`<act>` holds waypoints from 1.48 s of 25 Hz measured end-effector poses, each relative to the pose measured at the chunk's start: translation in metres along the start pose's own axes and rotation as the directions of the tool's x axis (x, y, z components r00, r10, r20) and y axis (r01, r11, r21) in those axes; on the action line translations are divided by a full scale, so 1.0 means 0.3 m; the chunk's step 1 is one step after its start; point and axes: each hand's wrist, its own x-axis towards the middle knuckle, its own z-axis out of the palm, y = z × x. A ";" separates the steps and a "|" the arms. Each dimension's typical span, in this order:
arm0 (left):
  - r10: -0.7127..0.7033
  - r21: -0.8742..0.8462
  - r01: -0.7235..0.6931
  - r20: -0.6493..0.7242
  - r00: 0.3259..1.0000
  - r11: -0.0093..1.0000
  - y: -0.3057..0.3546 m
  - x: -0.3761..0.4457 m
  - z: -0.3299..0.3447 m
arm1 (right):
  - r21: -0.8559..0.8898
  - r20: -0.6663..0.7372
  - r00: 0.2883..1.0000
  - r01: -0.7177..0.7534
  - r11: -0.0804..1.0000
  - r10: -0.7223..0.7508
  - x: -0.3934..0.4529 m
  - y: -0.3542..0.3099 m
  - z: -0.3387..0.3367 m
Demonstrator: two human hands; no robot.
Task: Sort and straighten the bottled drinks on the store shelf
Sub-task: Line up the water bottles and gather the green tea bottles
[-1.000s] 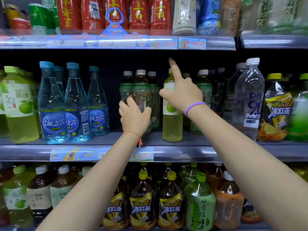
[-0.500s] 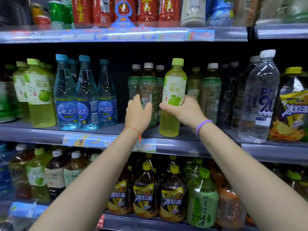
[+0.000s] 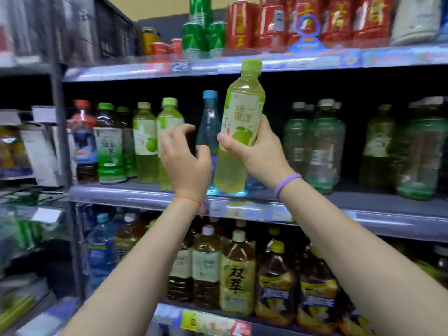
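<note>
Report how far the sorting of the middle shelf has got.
Done: two matching pale green apple-label bottles already stand upright together at the left of the grey middle shelf. In hand: the right hand grips another pale green apple-label bottle, lifted off the shelf; the left hand hovers beside it, holding nothing. Left: set it down, seemingly beside its matches; a clear blue-capped bottle stands between.

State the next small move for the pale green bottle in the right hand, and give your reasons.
Probably carry the lifted pale green plastic bottle with the green cap, gripped by the right hand, leftward to the two matching green-apple bottles on the middle shelf. Its label matches theirs, and the empty left hand is reaching there.
</note>
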 end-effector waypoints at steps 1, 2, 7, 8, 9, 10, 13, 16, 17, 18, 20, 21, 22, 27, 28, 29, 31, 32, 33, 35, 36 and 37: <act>-0.041 0.036 0.042 -0.019 0.999 0.998 -0.078 0.046 -0.043 | 0.001 -0.003 1.000 0.001 1.000 -0.001 0.004 -0.013 0.089; -0.094 0.043 0.094 -0.017 0.995 0.995 -0.148 0.084 -0.083 | -0.009 -0.003 1.000 0.002 1.000 -0.002 0.006 -0.022 0.170; -0.305 -0.185 0.353 0.244 0.921 0.917 -0.398 0.208 -0.200 | -0.066 0.000 1.000 0.028 0.997 -0.028 0.037 -0.064 0.481; -0.285 -0.190 0.346 0.286 0.915 0.919 -0.424 0.215 -0.220 | -0.085 0.009 0.999 0.044 0.995 -0.043 0.049 -0.081 0.527; -0.247 -0.197 0.313 0.299 0.922 0.929 -0.447 0.216 -0.242 | -0.119 0.021 0.998 0.066 0.991 -0.064 0.059 -0.099 0.570; -0.214 -0.214 0.279 0.283 0.935 0.936 -0.472 0.221 -0.268 | -0.157 0.041 0.995 0.092 0.983 -0.086 0.068 -0.119 0.621; -0.194 -0.280 0.249 0.211 0.958 0.927 -0.546 0.232 -0.316 | -0.304 0.069 0.992 0.119 0.945 -0.103 0.081 -0.149 0.739; -0.125 -0.232 0.198 0.293 0.948 0.952 -0.585 0.231 -0.328 | -0.340 -0.078 0.994 0.050 0.939 -0.081 0.124 -0.150 0.782; -0.085 -0.184 0.160 0.359 0.929 0.970 -0.591 0.234 -0.321 | -0.335 -0.149 0.986 0.018 0.942 -0.071 0.148 -0.158 0.785; -0.077 -0.114 0.139 0.431 0.899 0.984 -0.595 0.234 -0.305 | -0.354 -0.182 0.981 -0.004 0.935 -0.064 0.173 -0.169 0.785; -0.134 0.025 0.142 0.529 0.838 0.990 -0.579 0.235 -0.265 | -0.453 -0.090 0.995 -0.004 0.892 -0.041 0.201 -0.184 0.791; -0.161 0.050 0.161 0.555 0.816 0.986 -0.570 0.231 -0.246 | -0.495 -0.039 0.999 0.004 0.869 -0.027 0.193 -0.180 0.799; -0.171 0.052 0.173 0.570 0.803 0.984 -0.564 0.223 -0.231 | -0.522 -0.029 0.999 0.018 0.853 -0.038 0.177 -0.170 0.800; -0.155 -0.017 0.192 0.523 0.838 0.981 -0.572 0.188 -0.198 | -0.682 -0.301 0.948 -0.140 0.718 -0.101 0.096 -0.093 0.703; -0.151 -0.026 0.192 0.518 0.842 0.981 -0.576 0.187 -0.191 | -0.711 -0.282 0.959 -0.195 0.675 -0.020 0.086 -0.076 0.697; -0.164 -0.028 0.208 0.516 0.841 0.978 -0.575 0.189 -0.187 | -0.722 -0.245 0.967 -0.228 0.653 0.066 0.076 -0.057 0.701; -0.221 -0.033 0.275 0.506 0.834 0.961 -0.571 0.198 -0.182 | -0.699 -0.170 0.963 -0.269 0.663 0.211 0.067 -0.016 0.712; -0.238 -0.037 0.295 0.501 0.832 0.955 -0.573 0.202 -0.183 | -0.681 -0.147 0.952 -0.294 0.670 0.269 0.068 -0.001 0.714; -0.237 -0.038 0.296 0.504 0.830 0.954 -0.575 0.205 -0.186 | -0.670 -0.132 0.940 -0.318 0.671 0.313 0.072 0.011 0.713; -0.225 -0.032 0.285 0.533 0.816 0.958 -0.587 0.213 -0.193 | -0.669 -0.117 0.929 -0.335 0.664 0.351 0.080 0.025 0.712; -0.226 -0.028 0.288 0.548 0.805 0.957 -0.593 0.217 -0.196 | -0.675 -0.106 0.931 -0.325 0.662 0.350 0.081 0.028 0.716; -0.235 -0.029 0.302 0.560 0.794 0.953 -0.596 0.220 -0.199 | -0.680 -0.087 0.935 -0.309 0.665 0.345 0.081 0.030 0.722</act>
